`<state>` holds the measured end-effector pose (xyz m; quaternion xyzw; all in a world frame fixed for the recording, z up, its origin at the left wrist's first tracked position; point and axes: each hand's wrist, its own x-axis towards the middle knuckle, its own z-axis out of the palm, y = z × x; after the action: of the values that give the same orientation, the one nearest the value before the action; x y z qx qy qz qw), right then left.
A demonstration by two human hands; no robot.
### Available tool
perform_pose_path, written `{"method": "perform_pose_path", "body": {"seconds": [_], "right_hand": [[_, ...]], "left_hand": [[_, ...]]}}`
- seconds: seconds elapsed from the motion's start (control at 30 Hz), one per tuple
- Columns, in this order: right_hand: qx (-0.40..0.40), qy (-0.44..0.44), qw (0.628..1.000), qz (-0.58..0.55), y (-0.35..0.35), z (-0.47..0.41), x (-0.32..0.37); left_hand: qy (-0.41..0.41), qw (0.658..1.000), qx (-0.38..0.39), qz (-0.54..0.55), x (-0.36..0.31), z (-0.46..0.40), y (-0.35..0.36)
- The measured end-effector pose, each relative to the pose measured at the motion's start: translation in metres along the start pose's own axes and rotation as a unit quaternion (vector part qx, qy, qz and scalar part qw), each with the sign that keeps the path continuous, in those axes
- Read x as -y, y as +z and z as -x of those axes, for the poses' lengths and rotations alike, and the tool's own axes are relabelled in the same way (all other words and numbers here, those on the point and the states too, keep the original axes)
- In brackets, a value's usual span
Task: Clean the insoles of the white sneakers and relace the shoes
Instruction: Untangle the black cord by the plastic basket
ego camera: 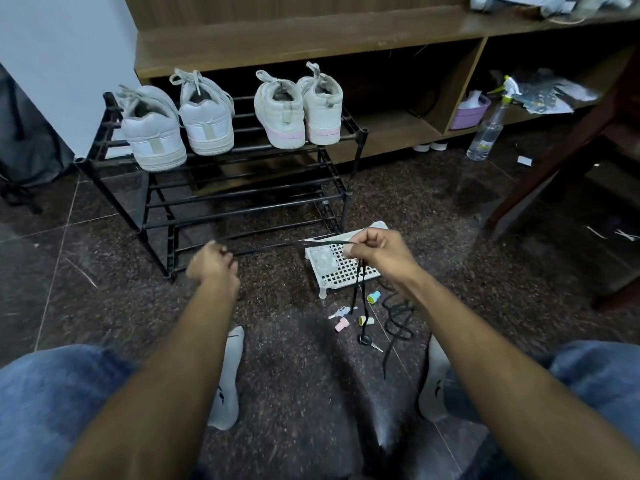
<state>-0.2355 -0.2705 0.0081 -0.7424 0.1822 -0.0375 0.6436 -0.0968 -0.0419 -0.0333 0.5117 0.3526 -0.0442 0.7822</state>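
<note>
**Pulling the black lace straight**

On the black shoe rack [221, 188] two pairs of white sneakers [180, 123] wait, heels toward us. Our left hand [213, 268] is blurred, its fingers seemingly pinched on the black shoelace [277, 244]. Our right hand [379, 252] pinches the other end, slack dangling toward the floor beside the white plastic tray [346, 268]. We should keep tension even and smooth out twists before threading.

No legible text, number or brand name is found. A dark logo mark is seen on each of the two white insoles [225, 379] on the floor, its form not readable. A label on the spray bottle [485, 136] is noted, too small to read.
</note>
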Motion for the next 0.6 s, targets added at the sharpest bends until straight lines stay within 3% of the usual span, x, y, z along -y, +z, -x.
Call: {"method": "perform_pose_path", "body": {"seconds": [0.13, 0.27, 0.4, 0.5, 0.6], "right_hand": [[0.021, -0.020, 1.000, 0.002, -0.001, -0.002, 0.012], [0.048, -0.028, 0.998, 0.013, 0.010, -0.002, 0.021], [0.067, -0.053, 0.996, -0.006, 0.026, -0.003, 0.031], [0.051, -0.061, 0.996, -0.029, 0.029, -0.006, 0.039], [0.005, -0.059, 0.997, -0.053, 0.019, -0.010, 0.043]], "left_hand": [[-0.106, 0.982, 0.049, -0.147, 0.048, -0.002, -0.024], [0.012, 0.936, 0.225, -0.271, 0.071, 0.033, -0.013], [0.112, 0.850, 0.425, -0.292, 0.082, 0.062, 0.014], [0.130, 0.817, 0.481, -0.290, 0.084, 0.078, 0.027], [0.115, 0.816, 0.487, -0.290, 0.084, 0.081, 0.028]]}}
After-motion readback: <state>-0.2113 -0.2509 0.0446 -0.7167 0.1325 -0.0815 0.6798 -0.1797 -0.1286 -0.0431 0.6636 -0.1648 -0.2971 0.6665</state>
